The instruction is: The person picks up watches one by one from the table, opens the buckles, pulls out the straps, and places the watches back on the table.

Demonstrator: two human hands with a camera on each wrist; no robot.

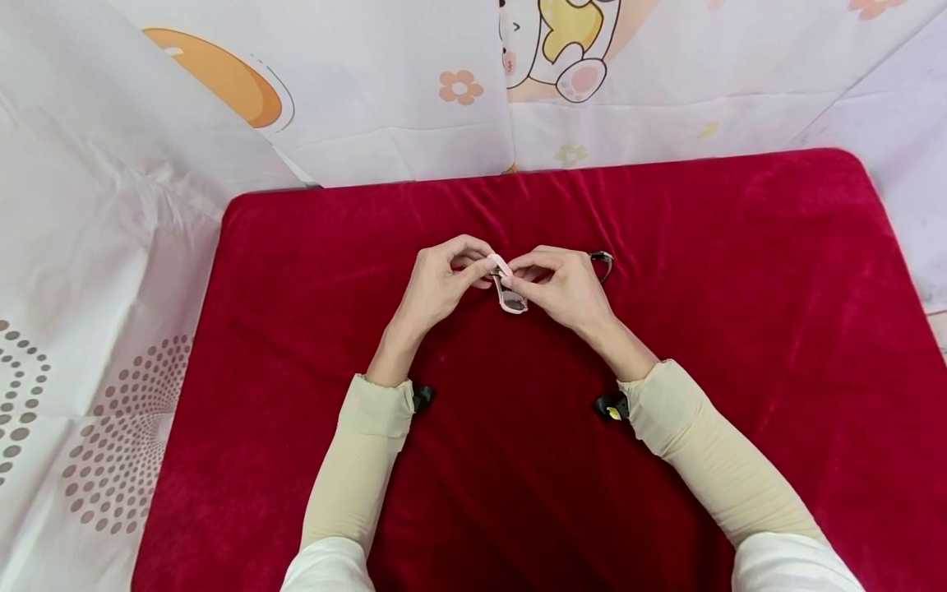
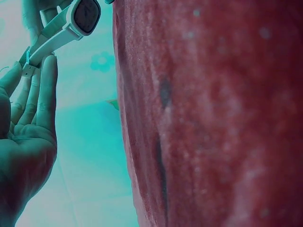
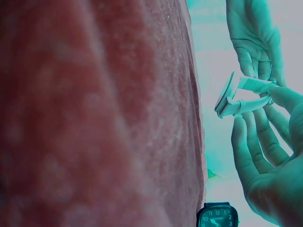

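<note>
- The head view is bright and evenly lit, with soft, faint shadows under the forearms on the red cloth (image 1: 740, 288).
- No harsh glare; the velvet shows a mild sheen in its folds.
- Straight edges bow slightly toward the head view's corners.
- Both wrist views carry a strong teal colour cast.
- There the red cloth, close to the lens, is blurred and grainy.

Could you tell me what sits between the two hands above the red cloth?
A pale pink watch hangs between the left hand and right hand, pinched by both at its strap; the head view shows this clearly, over the red cloth.
</note>
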